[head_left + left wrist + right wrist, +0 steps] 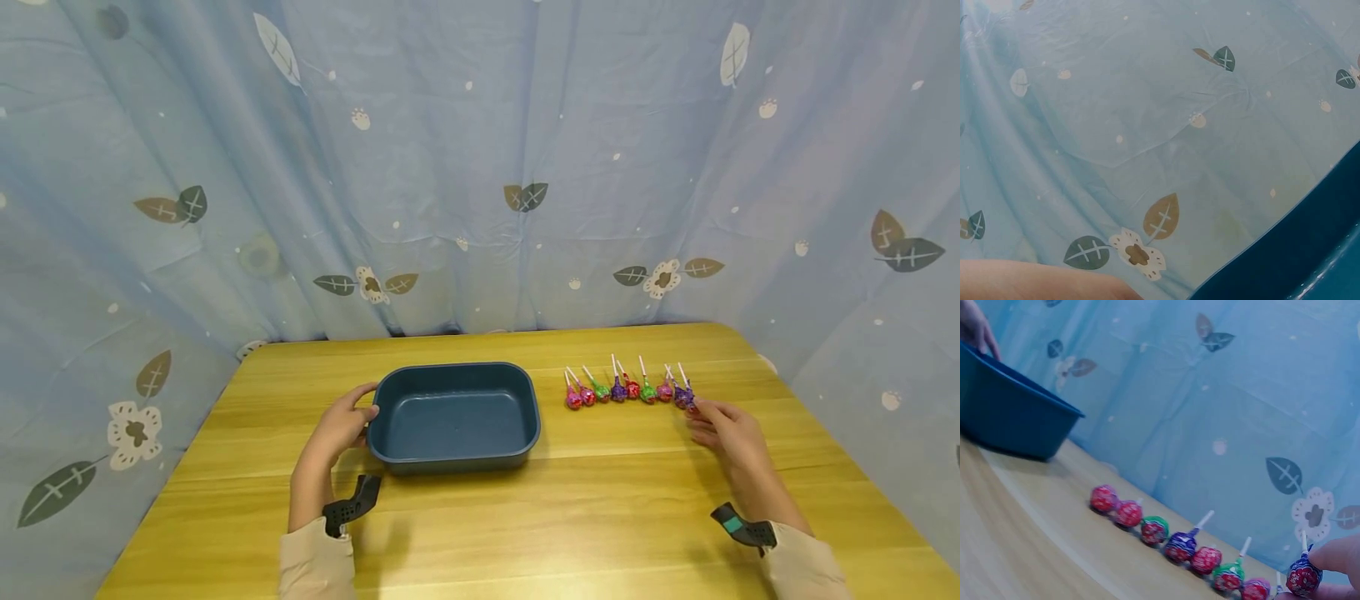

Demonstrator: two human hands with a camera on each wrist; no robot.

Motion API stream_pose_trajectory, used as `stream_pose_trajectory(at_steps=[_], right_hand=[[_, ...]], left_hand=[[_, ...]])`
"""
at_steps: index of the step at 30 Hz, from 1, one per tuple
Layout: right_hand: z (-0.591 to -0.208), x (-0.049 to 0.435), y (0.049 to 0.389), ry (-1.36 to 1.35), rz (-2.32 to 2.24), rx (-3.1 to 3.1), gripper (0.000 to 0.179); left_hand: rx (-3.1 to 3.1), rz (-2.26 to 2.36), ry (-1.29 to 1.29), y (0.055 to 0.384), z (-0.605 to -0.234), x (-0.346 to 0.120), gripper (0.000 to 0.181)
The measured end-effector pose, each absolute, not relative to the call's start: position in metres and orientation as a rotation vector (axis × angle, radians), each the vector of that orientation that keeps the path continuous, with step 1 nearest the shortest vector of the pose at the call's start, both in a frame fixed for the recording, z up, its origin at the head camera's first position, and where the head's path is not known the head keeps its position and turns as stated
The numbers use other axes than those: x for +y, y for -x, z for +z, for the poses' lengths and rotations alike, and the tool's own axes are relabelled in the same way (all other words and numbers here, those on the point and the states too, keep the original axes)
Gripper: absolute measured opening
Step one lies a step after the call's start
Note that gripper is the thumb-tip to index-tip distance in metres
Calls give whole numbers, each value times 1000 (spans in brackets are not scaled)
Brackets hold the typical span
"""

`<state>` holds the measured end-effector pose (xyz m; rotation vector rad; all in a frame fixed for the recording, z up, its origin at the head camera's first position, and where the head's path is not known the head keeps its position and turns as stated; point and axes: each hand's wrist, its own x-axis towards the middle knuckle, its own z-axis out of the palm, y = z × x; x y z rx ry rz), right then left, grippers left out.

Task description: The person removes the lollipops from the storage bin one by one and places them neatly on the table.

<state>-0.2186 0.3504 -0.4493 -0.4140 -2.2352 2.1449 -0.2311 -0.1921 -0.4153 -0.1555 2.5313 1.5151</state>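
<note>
A dark blue rectangular plastic bin (457,464) stands on the table, its inside bare. My left hand (337,432) holds the bin's left end, thumb and fingers at the rim; the left wrist view shows only part of that hand (1041,281) beside the bin wall (1272,250). At the right end of a row of lollipops, my right hand (733,435) pinches a purple-wrapped lollipop (1304,577) between thumb and finger, its white stick pointing up. The others in the row include a green lollipop (648,392), a red one (632,389) and a pink one (573,400).
The wooden table (570,517) reaches back to a blue patterned curtain (450,167), which also hangs along both sides. The lollipop row lies right of the bin, sticks mostly pointing away from me. Each wrist wears a black strap (352,504).
</note>
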Motion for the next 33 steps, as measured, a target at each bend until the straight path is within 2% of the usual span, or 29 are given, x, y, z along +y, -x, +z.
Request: stream_pose_trajectory(at_steps=[7,14,33], right_hand=[[-452,361,221,524,2165,-2203,67],[-458,367,231,629,2098,-2157,60],[-467,362,253,754,1547,-2427,56]], left_hand=[[2527,1523,154,231,-415,-192,49],[2537,1508,141,229,-414,-192,50],[2533,1514,155,231,-416,-193,49]])
